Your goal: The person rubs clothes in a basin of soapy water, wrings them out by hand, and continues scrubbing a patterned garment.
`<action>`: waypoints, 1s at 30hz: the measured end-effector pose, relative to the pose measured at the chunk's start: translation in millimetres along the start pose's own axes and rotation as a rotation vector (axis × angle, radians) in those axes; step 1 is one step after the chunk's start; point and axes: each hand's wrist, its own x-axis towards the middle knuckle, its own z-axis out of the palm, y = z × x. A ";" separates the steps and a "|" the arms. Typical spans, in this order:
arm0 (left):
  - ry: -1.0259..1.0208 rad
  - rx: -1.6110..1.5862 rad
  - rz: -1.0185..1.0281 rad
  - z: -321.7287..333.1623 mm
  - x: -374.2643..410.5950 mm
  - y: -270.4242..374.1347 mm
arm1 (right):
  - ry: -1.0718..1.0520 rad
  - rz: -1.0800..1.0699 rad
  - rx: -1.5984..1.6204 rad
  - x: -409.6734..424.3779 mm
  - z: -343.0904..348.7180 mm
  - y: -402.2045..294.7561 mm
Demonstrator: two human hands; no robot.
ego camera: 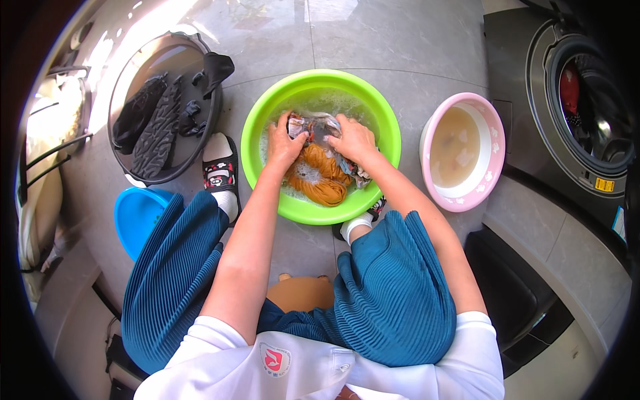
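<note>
A round lime-green plastic basin [320, 215] stands on the floor before me, with sudsy water and wet cloths in it. My left hand [286, 142] grips the left end of a patterned wet cloth [296, 125] near the far side of the basin. On the right end of that bunched cloth, my right hand [352, 139] is closed, fingers curled over it. Between and below my hands lies a mustard-brown cloth [320, 187], wadded in the suds. More patterned fabric [361, 176] shows at the basin's right side, partly under my right forearm.
A dark-rimmed basin [187, 167] with black garments stands left, above a blue basin [135, 220]. On the right are a pink-and-white basin [487, 150] of cloudy water and a front-loading washing machine [520, 65] with laundry inside. My slippered feet flank the green basin.
</note>
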 end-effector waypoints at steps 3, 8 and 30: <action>0.013 0.043 -0.071 1.3 -3.6 3.9 | 0.028 0.078 0.104 -9.6 -0.6 -14.5; 0.122 -0.545 -0.345 -4.5 -5.0 16.8 | 0.270 0.078 0.425 -35.6 -0.5 -41.3; -0.241 -1.466 -0.799 2.1 -52.8 85.4 | 0.608 -0.107 0.304 -65.0 0.1 -64.7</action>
